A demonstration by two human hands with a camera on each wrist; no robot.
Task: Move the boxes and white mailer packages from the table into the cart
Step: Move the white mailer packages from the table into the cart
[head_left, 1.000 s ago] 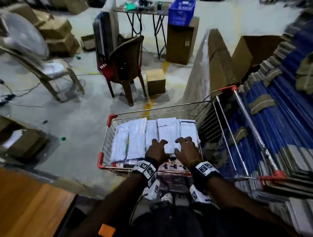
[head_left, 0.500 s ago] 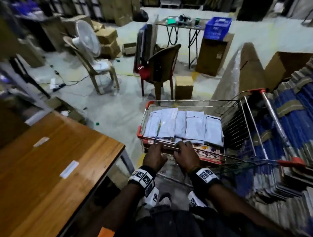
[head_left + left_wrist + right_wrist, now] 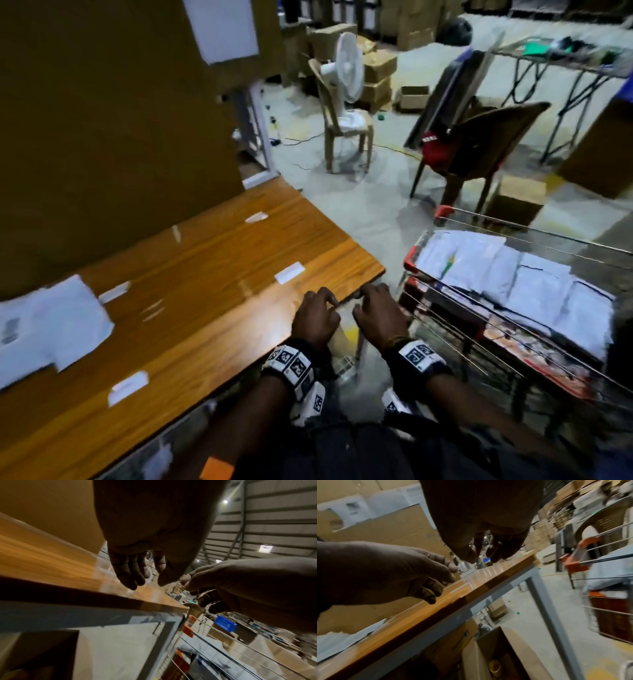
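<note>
Both hands are empty, fingers loosely curled, side by side over the near right corner of the wooden table (image 3: 205, 274). My left hand (image 3: 323, 303) hovers just above the tabletop; its fingers (image 3: 130, 573) hang free. My right hand (image 3: 371, 299) is at the table edge, and its fingers (image 3: 489, 550) hold nothing. White mailer packages (image 3: 48, 332) lie at the table's far left, next to a big cardboard box (image 3: 102, 120). The wire cart (image 3: 428, 294) stands to the right, filled with a row of white mailers (image 3: 520, 277).
Several paper labels (image 3: 289, 273) are stuck to the tabletop. Beyond the cart are a brown chair (image 3: 479, 147), a small box (image 3: 517, 202) on the floor and a chair bearing a fan (image 3: 346, 78). Open cartons (image 3: 496, 649) sit under the table.
Both hands have left the mailers in the cart and moved left to the table's corner. The view has swung from the cart to the table.
</note>
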